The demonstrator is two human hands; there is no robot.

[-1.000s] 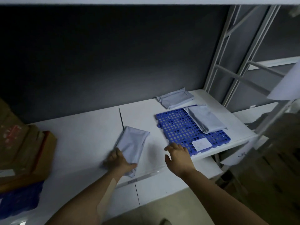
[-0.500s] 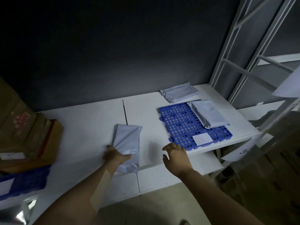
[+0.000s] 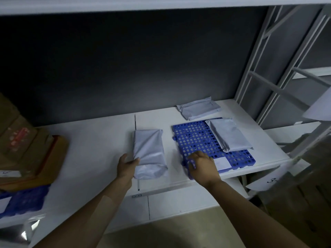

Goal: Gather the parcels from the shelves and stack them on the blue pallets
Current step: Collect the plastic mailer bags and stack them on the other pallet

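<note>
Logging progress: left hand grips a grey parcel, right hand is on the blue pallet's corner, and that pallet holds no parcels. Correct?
Not so: the head view shows one grey parcel on the blue pallet. The left hand grips a second parcel; the right hand is on the pallet's corner.

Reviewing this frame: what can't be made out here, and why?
All in the head view:
- Label on the blue pallet: the print is too small, and its left end is under the right hand.
- Right hand's fingers: blurred, so it is unclear whether they grip or only touch the pallet's corner.
- Left hand's fingers: hidden under the near parcel it holds.
- Cardboard boxes: cut off by the left edge, and their markings are dim.
- Paper sign: the writing is blurred and only partly showing.
</note>
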